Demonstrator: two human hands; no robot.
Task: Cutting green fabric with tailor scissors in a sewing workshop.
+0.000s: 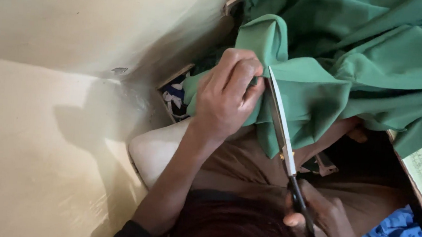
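Head view: the left hand [228, 92] pinches a fold of soft, rumpled green cloth [356, 59]; beside it the right hand [326, 220] grips black-handled steel scissors [284, 139], blades against the cloth.

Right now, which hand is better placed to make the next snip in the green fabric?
Right. The right hand already holds the scissors by their black handles, blade tips at the fold. The left hand is pinching the green fabric taut beside the blades, so it likely just holds.

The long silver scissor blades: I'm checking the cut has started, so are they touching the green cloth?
Touching. The head view shows the long silver scissor blades lying against the folded green cloth, beside the left hand pinching it.
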